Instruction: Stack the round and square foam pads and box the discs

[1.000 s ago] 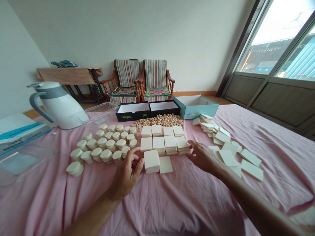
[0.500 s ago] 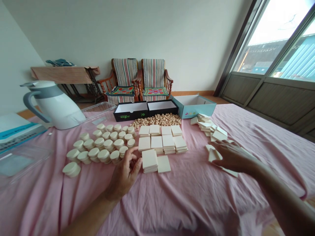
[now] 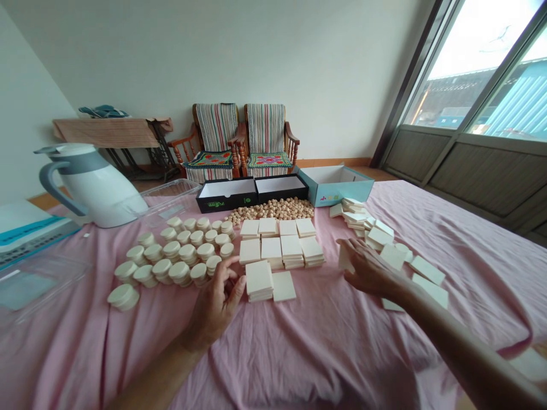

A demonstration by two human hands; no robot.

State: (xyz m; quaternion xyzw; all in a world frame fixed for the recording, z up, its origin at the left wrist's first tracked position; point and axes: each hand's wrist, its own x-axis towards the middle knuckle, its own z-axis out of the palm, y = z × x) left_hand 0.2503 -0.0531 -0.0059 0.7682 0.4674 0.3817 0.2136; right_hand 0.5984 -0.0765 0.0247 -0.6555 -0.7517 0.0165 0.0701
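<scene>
My right hand [image 3: 370, 267] is closed on a pale square tile [image 3: 345, 259], held low over the cloth to the right of the stacks. Loosely curled, with thumb and forefinger apart, my left hand [image 3: 216, 304] rests at the left side of the front stack of square tiles [image 3: 258, 279]. A low square tile [image 3: 284, 286] lies against that stack's right side. Behind them stand several more stacks of square tiles [image 3: 292, 249]. Loose tiles [image 3: 428, 270], mostly square, are scattered beyond and under my right forearm.
Several stacks of round discs [image 3: 180, 271] stand left of my left hand. Behind lie small wooden beads [image 3: 277, 209], two black boxes [image 3: 226, 195] and a light-blue box [image 3: 342, 191]. A white jug [image 3: 102, 191] and clear plastic trays [image 3: 43, 285] are at left on the pink cloth [image 3: 265, 347].
My right hand has moved left from the loose tiles toward the stacks, bringing a square tile with it. My left hand has stayed beside the front stack.
</scene>
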